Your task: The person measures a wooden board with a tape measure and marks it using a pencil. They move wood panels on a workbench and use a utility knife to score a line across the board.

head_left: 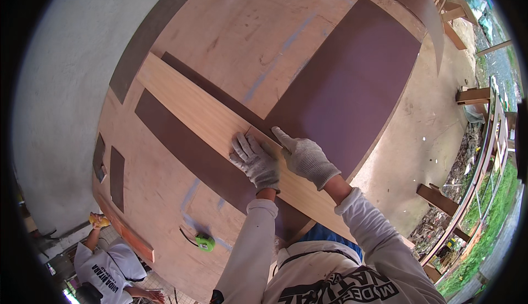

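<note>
A long light wooden board (192, 100) lies slantwise over a dark brown sheet strip (181, 142) on the worktable. My left hand (256, 162), in a pale knit glove, presses flat on the board with fingers stretched out. Beside the board's right edge is my gloved right hand (308, 158), its index finger pointing forward along that edge and the other fingers curled. Something small and dark shows under those curled fingers, too hidden to name. Right of the hand lies a large dark brown sheet (352, 84).
A green tape measure (205, 242) rests on the plywood worktable (231, 34), left of my left forearm. Smaller dark offcuts (117, 177) lie at the left. A person (110, 265) at the lower left holds something yellow. Wooden framing (438, 199) stands at the right.
</note>
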### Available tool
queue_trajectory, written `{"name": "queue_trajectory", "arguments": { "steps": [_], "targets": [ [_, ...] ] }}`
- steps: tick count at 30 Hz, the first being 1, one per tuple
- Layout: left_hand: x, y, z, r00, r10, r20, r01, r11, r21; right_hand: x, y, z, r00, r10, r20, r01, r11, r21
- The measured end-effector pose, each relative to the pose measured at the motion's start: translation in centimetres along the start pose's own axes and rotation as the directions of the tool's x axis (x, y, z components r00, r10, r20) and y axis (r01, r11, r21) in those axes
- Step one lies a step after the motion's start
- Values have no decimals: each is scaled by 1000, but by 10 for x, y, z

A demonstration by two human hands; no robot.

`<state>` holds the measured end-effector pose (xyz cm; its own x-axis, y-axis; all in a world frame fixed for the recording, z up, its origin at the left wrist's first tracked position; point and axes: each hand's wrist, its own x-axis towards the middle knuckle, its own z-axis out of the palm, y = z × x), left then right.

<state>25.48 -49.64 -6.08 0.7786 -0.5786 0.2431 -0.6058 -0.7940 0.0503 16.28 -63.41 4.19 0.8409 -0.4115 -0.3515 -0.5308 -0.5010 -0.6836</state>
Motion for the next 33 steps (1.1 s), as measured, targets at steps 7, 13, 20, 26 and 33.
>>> {"name": "queue_trajectory", "arguments": {
  "steps": [7,13,20,26,33],
  "targets": [
    [6,-2,-3,994,-28,105,34,998,-55,19,2,13,993,-33,110,34,999,-10],
    [2,0,2,996,-50,72,54,997,-52,27,-2,7,972,3,233,17,996,-85],
    [4,1,1,999,-27,37,29,998,-61,25,-5,9,979,30,201,-23,999,-36],
    [5,3,0,999,-31,26,33,997,-67,26,-8,10,979,4,205,10,998,-65],
    [4,-2,-1,998,-24,51,28,997,-73,26,-11,10,973,40,228,-17,995,-100]
  ]
}}
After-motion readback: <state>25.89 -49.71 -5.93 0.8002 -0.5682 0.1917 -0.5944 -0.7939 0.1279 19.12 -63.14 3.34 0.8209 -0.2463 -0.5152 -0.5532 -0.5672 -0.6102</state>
